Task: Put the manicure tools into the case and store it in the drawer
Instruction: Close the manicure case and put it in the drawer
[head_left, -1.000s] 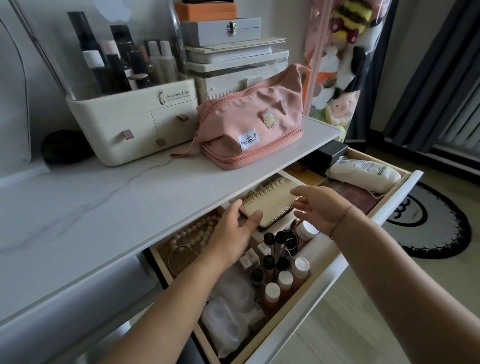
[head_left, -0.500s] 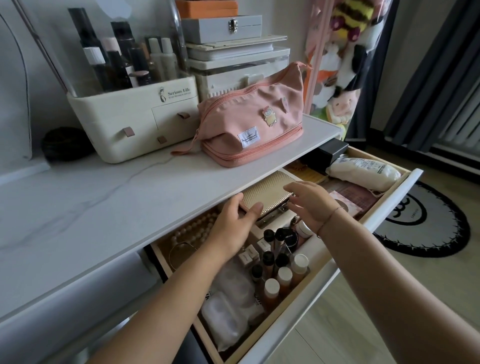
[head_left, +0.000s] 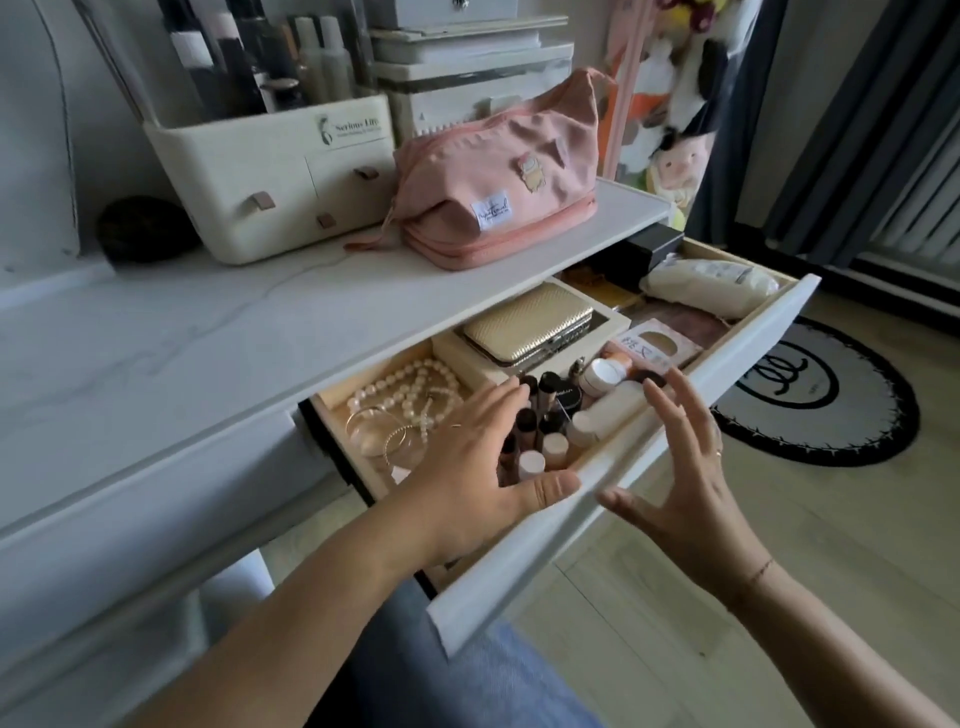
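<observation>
Left hand (head_left: 467, 467) flat and relaxed, fingers straight over the small bottles (head_left: 545, 441), thumb lying on the top edge of the open drawer (head_left: 748, 358) front; right hand (head_left: 680, 488) spread wide, fingers apart, holding nothing, at the outer face of that front, contact not clear. Deeper in the drawer: pearl necklace (head_left: 410, 389) at left, gold manicure case (head_left: 524, 327) closed, lying flat on a cream box, far end tucked under the tabletop (head_left: 208, 338). On top behind: pink bag (head_left: 498, 182), white organizer (head_left: 260, 176).
</observation>
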